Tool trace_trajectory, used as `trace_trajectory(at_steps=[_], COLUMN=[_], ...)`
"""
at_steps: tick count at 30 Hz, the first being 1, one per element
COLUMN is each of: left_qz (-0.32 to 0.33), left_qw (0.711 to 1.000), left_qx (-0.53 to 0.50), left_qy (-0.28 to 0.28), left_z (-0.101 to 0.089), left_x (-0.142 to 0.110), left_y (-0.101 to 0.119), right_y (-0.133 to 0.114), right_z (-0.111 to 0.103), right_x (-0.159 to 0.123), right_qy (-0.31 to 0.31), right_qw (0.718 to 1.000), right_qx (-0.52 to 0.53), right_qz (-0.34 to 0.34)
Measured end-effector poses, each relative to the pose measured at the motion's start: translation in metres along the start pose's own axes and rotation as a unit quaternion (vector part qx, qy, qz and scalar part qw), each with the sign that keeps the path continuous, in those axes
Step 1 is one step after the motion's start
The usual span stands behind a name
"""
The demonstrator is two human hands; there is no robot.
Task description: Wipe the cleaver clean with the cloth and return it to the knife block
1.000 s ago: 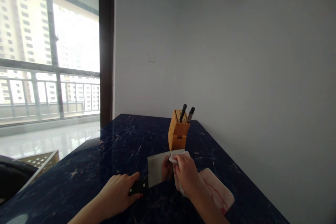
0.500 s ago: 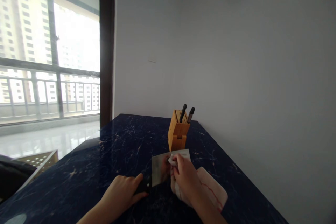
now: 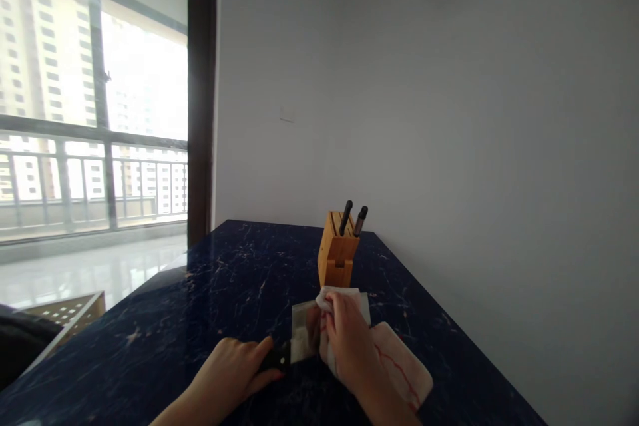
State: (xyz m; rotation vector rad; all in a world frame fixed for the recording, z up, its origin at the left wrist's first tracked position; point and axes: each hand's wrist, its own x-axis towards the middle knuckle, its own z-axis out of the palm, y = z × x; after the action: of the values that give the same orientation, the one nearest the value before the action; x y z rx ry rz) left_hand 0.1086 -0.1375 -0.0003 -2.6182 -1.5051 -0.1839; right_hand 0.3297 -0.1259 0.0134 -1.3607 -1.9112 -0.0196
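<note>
My left hand (image 3: 237,367) is closed round the black handle of a cleaver (image 3: 303,331), whose broad shiny blade points to the right, above the dark blue table. My right hand (image 3: 345,333) grips a bunched part of a white cloth (image 3: 402,363) with red lines and presses it over the blade. The cloth and hand hide the blade's middle; a strip of its far end shows to their right. The rest of the cloth spreads out to the right, under my right wrist. Just beyond the blade stands a wooden knife block (image 3: 337,256).
Two black-handled tools (image 3: 346,217) stick up from the block's slots. The dark marbled table (image 3: 239,266) runs back to a grey wall (image 3: 449,146). At the lower left is a perforated tan crate (image 3: 74,309) with something dark beside it. A window (image 3: 140,113) is at left.
My right hand has shifted the cloth slightly across the blade, and the cloth's bunched end has spread up to the blade's upper edge. My left hand keeps its hold on the handle.
</note>
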Motion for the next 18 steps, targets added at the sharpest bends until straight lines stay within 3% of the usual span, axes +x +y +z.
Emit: trace_trajectory(at_steps=[4,8,11,16,18], left_qz=[-0.006,-0.007,0.002,0.011,0.01], left_qw=[1.0,1.0,1.0,1.0,1.0], left_qx=[0.004,0.009,0.01,0.008,0.009], left_qy=[0.0,0.011,0.017,0.02,0.021], left_z=[0.001,0.002,0.001,0.001,0.002], left_x=[0.001,0.002,0.002,0.0,0.0], left_y=[0.004,0.003,0.002,0.001,0.001], right_y=[0.013,-0.008,-0.016,0.015,0.022], right_z=[0.003,0.009,0.009,0.004,0.003], right_x=[0.002,-0.004,-0.004,0.003,0.004], right_qy=[0.036,-0.025,-0.049,0.037,0.041], right_qw=[0.999,0.998,0.995,0.999,0.999], right_qx=[-0.004,-0.024,-0.052,-0.017,-0.001], right_qz=[0.035,-0.057,-0.074,-0.006,0.005])
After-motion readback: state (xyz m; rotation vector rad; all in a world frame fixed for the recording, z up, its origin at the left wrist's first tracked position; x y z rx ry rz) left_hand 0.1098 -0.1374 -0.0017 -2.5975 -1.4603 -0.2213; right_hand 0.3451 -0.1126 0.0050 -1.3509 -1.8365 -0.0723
